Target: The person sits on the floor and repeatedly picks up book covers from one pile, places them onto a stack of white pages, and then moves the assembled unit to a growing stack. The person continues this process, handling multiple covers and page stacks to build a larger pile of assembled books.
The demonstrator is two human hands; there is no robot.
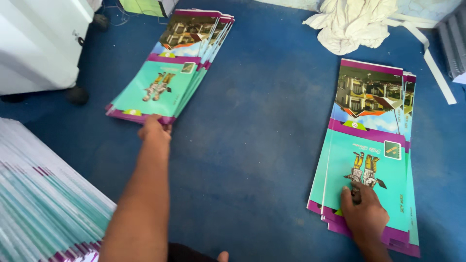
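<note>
Blue floor: left hand (154, 130) pinches the far fanned stack (170, 68); right hand (364, 213) presses flat on the near stack (369, 150). Loose covers could slide askew.

Left hand (154, 130) reaches far forward, fingers seemingly curled; right hand (365, 213) lies flat.

Location: a print or bindery workroom, where I work at floor level. Evidence: two fanned stacks of identical printed covers (170, 68) (371, 150) lie on blue floor covering (262, 121). A tall pile of the same sheets (43, 204) stands at my left. Trimmed white paper strips (434, 68), a crumpled white cloth (352, 22) and a white cabinet (39, 43) sit along the edges.
</note>
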